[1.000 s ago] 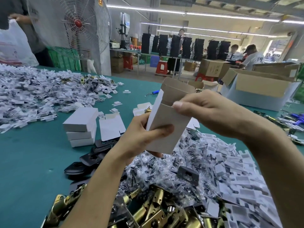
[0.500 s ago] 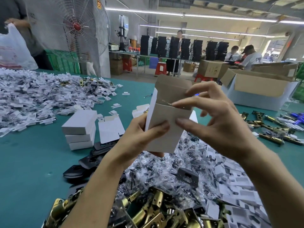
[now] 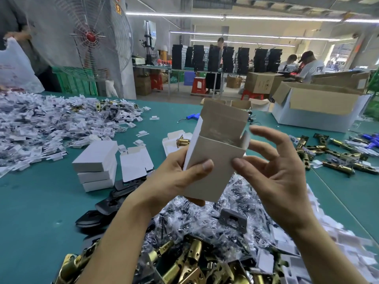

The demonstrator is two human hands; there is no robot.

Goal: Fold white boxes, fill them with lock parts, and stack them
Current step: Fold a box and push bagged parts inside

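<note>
Holding the small white cardboard box (image 3: 215,160) (grey-brown inside) at centre frame: left hand (image 3: 174,181), lifted clear of the green counter (image 3: 41,212). Thumb (image 3: 202,168) lies on the near face and a fingertip shows under the bottom edge, so that hand is clamped on the lower half. The box's long axis runs near upright, top leaning slightly right and away. Mouth faces up, not closed. Something glossy shows inside the mouth, cannot tell what.

Key relation: the tall lid flap (image 3: 223,117) hinges on the far wall and stands above the mouth, upper centre of frame. A small side tab (image 3: 245,140) sticks up at the mouth's right corner. Right hand (image 3: 283,177) sits just right of the box, fingers (image 3: 266,133) apart and loosely curved, holding nothing. Upper fingertips are level with the mouth. Thumb tip is at the box's right edge, touching or just short, cannot tell.

Judgement: box looks loaded, closing comes next. Right hand is nearer to tab and flap; left is taken up as the clamp. Tab folds in leftward first, then the flap comes down toward the camera and tucks behind the near wall. Risk: flap tongue snagging on the tab or the contents.

Stack of three closed white boxes (image 3: 96,167) sits left of centre on the counter, well apart from both hands.
</note>
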